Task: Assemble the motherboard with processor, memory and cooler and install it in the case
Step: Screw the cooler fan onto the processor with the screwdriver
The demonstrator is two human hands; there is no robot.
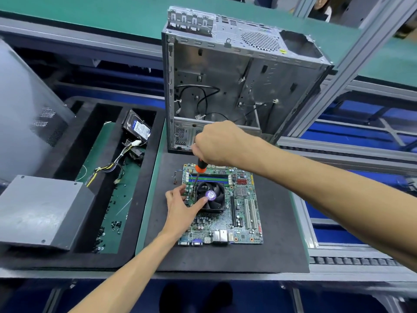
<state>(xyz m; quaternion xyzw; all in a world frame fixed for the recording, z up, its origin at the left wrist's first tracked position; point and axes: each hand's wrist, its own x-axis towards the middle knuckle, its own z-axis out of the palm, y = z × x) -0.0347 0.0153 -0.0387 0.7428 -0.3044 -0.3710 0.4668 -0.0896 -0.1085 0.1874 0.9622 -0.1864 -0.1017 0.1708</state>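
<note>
Bench (67,3), green-topped, runs behind everything, far beyond both hands; the case (225,71) stands upright just beyond the right hand (216,143), side open toward the person, loose black cables hanging inside; its lower front edge meets the far edge of the dark mat (277,233).
Grey power supply (42,211) sits well to the left of the left hand (180,211), at the near end of the black foam tray (140,177); its cable bundle (108,166) trails up the tray toward the hard drive (136,127) leaning at the far end; small screws (115,224) lie scattered on the tray floor.
Motherboard (239,213) lies flat on the mat, beneath both hands; bare mat is open to the right of the right forearm and nearer the person than the board; the tray wall bounds the mat on the left.
Cooler (211,196) sits on the board, fan up; memory sticks seated just beyond it.
Right hand is curled round the screwdriver (200,168), orange-and-black handle, held upright; the shaft drops to the cooler's left edge; tip contact cannot be told.
Left hand: thumb pressed on the fan's hub sticker, fingers resting on the board at the cooler's left side, just beside the shaft.
</note>
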